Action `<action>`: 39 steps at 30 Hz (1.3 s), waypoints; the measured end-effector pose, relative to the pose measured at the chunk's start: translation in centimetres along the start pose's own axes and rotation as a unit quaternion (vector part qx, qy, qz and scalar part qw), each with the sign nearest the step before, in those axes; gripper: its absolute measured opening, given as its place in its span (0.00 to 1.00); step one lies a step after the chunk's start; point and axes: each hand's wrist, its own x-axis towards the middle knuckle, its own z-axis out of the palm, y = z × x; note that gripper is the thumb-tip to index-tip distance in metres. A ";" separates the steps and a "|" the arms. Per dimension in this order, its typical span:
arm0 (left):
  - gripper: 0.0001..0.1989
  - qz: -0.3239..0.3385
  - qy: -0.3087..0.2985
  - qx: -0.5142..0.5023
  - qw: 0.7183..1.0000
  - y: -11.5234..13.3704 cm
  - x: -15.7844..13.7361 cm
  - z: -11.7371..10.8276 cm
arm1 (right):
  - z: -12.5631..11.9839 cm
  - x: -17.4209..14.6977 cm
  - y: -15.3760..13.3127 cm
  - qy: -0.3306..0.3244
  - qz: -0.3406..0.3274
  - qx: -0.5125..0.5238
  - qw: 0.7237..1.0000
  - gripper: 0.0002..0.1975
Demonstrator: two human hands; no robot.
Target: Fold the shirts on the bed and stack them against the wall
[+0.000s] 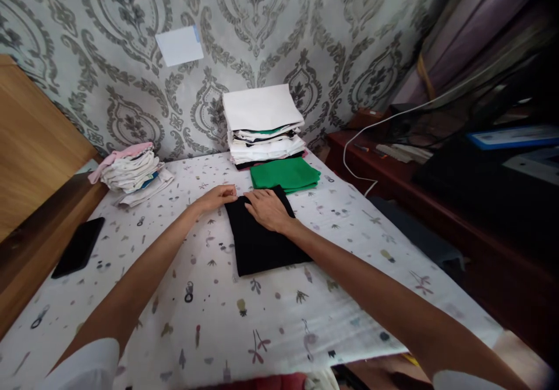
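Note:
A black folded cloth (266, 250), perhaps a garment, lies flat on the patterned white sheet (209, 326) in front of me. At its far left corner, my left hand (218, 198) has its fingers pinched on the edge of the cloth. My right hand (268, 208) rests palm down on its upper part, fingers stretched out. Just behind the black cloth is a folded green cloth (286, 174). Beyond that stands a tall stack of folded fabrics (264, 110), mostly white, with some black and green layers.
A looser pile of folded clothes (131, 172) sits at the back left, with a black phone (79, 247) nearer me. A wooden panel (35, 145) borders the left side. On the right, a dark red desk (493, 273) carries a white cable (349, 145). The patterned wall (201, 6) closes the back.

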 end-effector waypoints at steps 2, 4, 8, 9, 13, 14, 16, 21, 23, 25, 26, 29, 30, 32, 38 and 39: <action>0.14 -0.020 0.036 0.043 0.998 -0.4 -0.2 -0.4 | 0.2 0.0 0.0 0.003 -0.001 -0.007 1.000 0.17; 0.11 -0.069 0.124 0.065 0.988 -0.6 -0.8 -0.9 | 0.4 0.0 0.1 0.005 -0.002 -0.015 1.000 0.17; 0.11 -0.152 0.264 0.041 0.952 -0.1 -3.9 -0.8 | 0.8 0.1 0.1 0.004 -0.002 -0.027 1.000 0.18; 0.12 -0.166 0.266 0.023 0.949 0.3 -5.0 -0.2 | 0.8 0.2 0.1 0.000 -0.003 -0.029 1.000 0.18; 0.15 -0.258 0.195 -0.209 0.923 2.8 -9.5 4.1 | -0.1 0.9 0.2 -0.064 -0.004 -0.028 0.998 0.20; 0.16 -0.274 0.174 -0.272 0.906 3.6 -10.4 5.1 | -0.5 1.2 0.3 -0.089 -0.006 -0.028 0.996 0.20; 0.18 -0.287 0.142 -0.343 0.883 5.0 -11.5 6.7 | -1.3 2.1 0.5 -0.140 -0.020 -0.031 0.989 0.19; 0.18 -0.312 0.070 -0.382 0.867 6.5 -11.2 8.6 | -2.6 4.3 0.7 -0.218 -0.027 -0.042 0.975 0.20; 0.15 -0.325 0.086 -0.384 0.860 6.7 -10.9 9.1 | -2.8 4.6 0.5 -0.223 -0.013 -0.042 0.974 0.18; 0.13 -0.328 0.113 -0.393 0.852 6.9 -11.1 9.1 | -3.1 4.5 0.4 -0.218 -0.003 -0.035 0.975 0.17; 0.12 -0.325 0.122 -0.399 0.849 7.1 -11.4 8.8 | -3.2 4.4 0.3 -0.215 0.000 -0.032 0.976 0.16; 0.10 -0.311 0.119 -0.411 0.849 7.2 -13.3 6.8 | -3.2 3.8 -0.2 -0.209 0.007 -0.017 0.978 0.15; 0.10 -0.310 0.118 -0.406 0.852 7.1 -14.1 5.9 | -3.1 3.6 -0.6 -0.207 0.010 -0.010 0.978 0.15; 0.10 -0.319 0.126 -0.378 0.860 6.7 -15.7 4.3 | -2.7 3.0 -1.7 -0.195 0.016 -0.001 0.981 0.14; 0.08 -0.280 0.222 -0.200 0.912 4.8 -21.3 3.8 | -1.9 -0.4 -5.6 -0.013 0.025 -0.022 0.999 0.19; 0.07 -0.240 0.231 -0.138 0.933 4.7 -22.5 4.2 | -2.0 -1.5 -6.2 0.027 0.004 -0.011 1.000 0.19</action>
